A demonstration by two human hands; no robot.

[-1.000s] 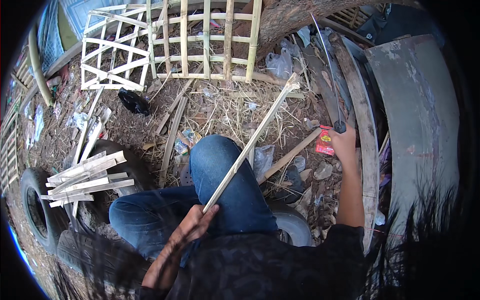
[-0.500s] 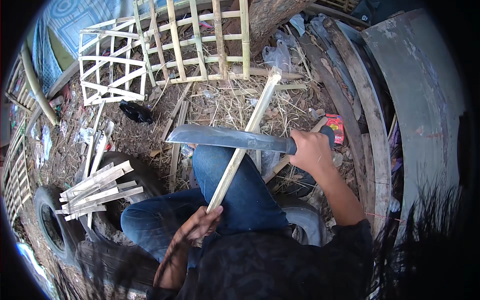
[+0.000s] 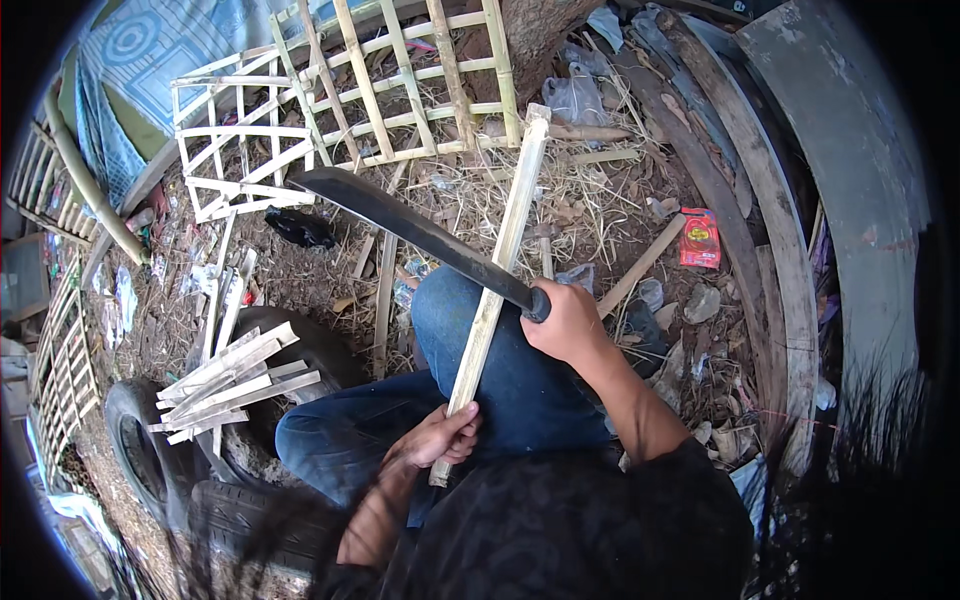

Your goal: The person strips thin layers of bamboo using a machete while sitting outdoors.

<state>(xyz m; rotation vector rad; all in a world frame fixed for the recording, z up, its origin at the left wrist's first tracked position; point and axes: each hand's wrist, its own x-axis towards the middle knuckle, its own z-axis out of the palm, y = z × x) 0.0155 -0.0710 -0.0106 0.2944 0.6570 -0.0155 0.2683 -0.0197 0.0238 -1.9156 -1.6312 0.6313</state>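
Note:
A long pale bamboo strip (image 3: pixel 503 258) slants up and away from me across my raised knee. My left hand (image 3: pixel 445 437) is closed round it near its lower end, with a short stub showing below the fist. My right hand (image 3: pixel 567 322) grips the dark handle of a machete (image 3: pixel 415 237). Its long blade points to the upper left and crosses the strip just beyond the knee; whether the edge touches the strip I cannot tell. To the left, a bundle of split bamboo pieces (image 3: pixel 232 385) lies over a tyre.
Woven bamboo lattices (image 3: pixel 400 72) stand ahead by a tree trunk (image 3: pixel 545 40). Old tyres (image 3: pixel 135 440) lie at the left. Long weathered planks (image 3: pixel 790 290) and a grey board (image 3: pixel 860 170) line the right. A red packet (image 3: pixel 699 239) rests among straw and litter.
My right hand has come left and nearer to me, and the machete has tilted, its tip now farther away than its handle. My left hand still holds the bamboo strip, which stands slightly steeper.

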